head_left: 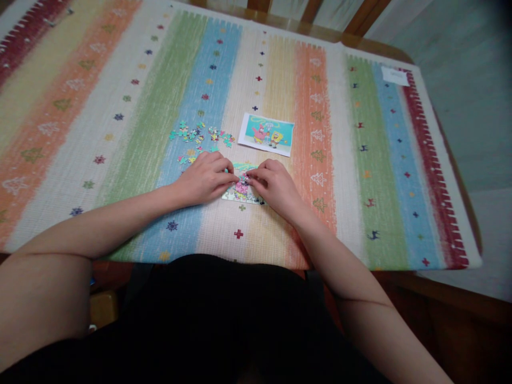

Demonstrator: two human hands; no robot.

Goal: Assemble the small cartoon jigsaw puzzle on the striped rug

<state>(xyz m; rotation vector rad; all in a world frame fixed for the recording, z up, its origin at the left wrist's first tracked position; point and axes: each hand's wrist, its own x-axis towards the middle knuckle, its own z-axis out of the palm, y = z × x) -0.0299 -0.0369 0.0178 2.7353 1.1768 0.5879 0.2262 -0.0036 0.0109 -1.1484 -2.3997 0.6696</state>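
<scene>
A partly joined jigsaw puzzle [241, 190] lies on the striped tablecloth in front of me, with pink and pale green areas showing. My left hand [208, 178] rests at its left side, thumb and forefinger pinched together near the upper middle. From the other side my right hand [275, 184] reaches over the puzzle, its fingertips pinched close to the left ones. Both pinches meet around a small puzzle piece [244, 177]; which hand grips it is hard to make out. My hands cover the puzzle's left and right edges.
Loose puzzle pieces [200, 132] lie scattered beyond my left hand. A printed cartoon picture [267, 134] lies beyond the puzzle. Far right on the striped tablecloth [340, 160] is a white paper slip [395, 76]. Wooden chair slats [366, 16] stand behind the table.
</scene>
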